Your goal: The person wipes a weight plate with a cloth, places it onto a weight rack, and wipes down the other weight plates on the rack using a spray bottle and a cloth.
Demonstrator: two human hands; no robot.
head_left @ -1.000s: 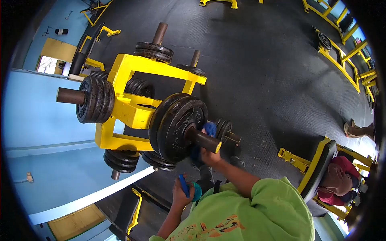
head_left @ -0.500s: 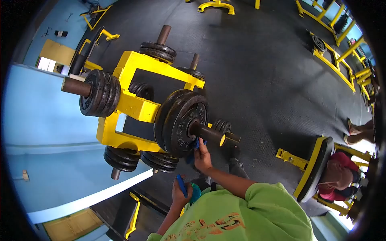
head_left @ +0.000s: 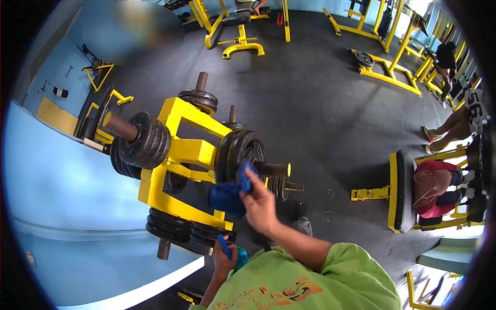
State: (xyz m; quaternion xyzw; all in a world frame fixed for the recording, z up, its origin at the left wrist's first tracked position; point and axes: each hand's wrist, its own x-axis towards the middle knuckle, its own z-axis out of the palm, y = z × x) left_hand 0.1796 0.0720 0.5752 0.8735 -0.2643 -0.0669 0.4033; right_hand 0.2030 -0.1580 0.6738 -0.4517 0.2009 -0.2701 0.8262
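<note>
In the head view my right hand (head_left: 260,209) pinches a blue cloth (head_left: 226,198), which hangs in front of the weight rack. Just above and behind the cloth are large black weight plates (head_left: 235,155) on a metal peg (head_left: 274,169). My left hand (head_left: 224,261), low and close to my body, is closed around what looks like a spray bottle (head_left: 241,257) with a teal body and a blue top. Stacked plates (head_left: 168,226) sit on the rack near that hand. My fingers partly hide the bottle.
The yellow weight rack (head_left: 178,109) stands before me, pegs sticking out on several sides. On the right a person in red (head_left: 433,188) is at a padded bench (head_left: 404,191); another person (head_left: 457,121) stands behind. A blue wall (head_left: 67,206) runs along the left.
My right hand has drawn back from the plate's lower edge, and the cloth now shows hanging open. The view has shifted; my left hand still holds the bottle.
</note>
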